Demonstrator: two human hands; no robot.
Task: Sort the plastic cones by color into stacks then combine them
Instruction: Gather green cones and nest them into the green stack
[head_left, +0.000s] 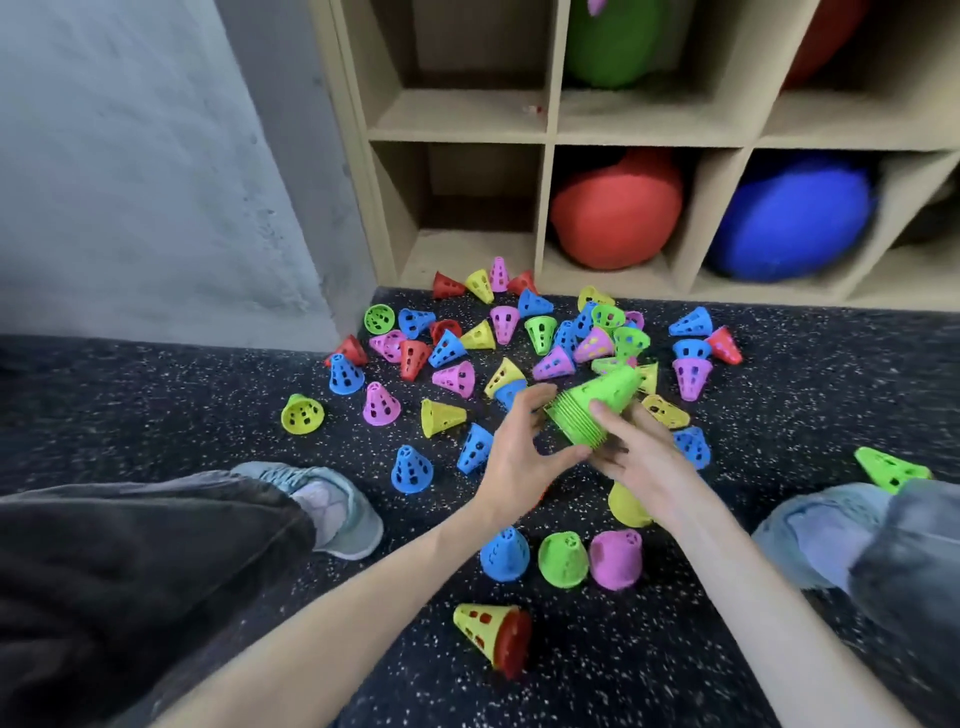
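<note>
A tilted stack of green cones (592, 405) is held above the floor between both hands. My left hand (524, 447) grips its rims from the left; my right hand (639, 457) holds it from the right and below. Beyond them lies a scatter of several loose perforated cones in blue, pink, yellow, green and red (457, 364). Near me stand a blue stack (504, 553), a green stack (563, 558) and a pink stack (617, 558). A yellow stack (626, 506) is partly hidden under my right wrist. A yellow cone with a red one inside (491, 636) lies on its side.
The dark speckled floor (208, 405) meets a grey wall on the left. A wooden cubby shelf (545, 197) at the back holds red, blue and green balls. My shoes (332, 504) flank the cones. A lone green cone (891, 467) lies at the right.
</note>
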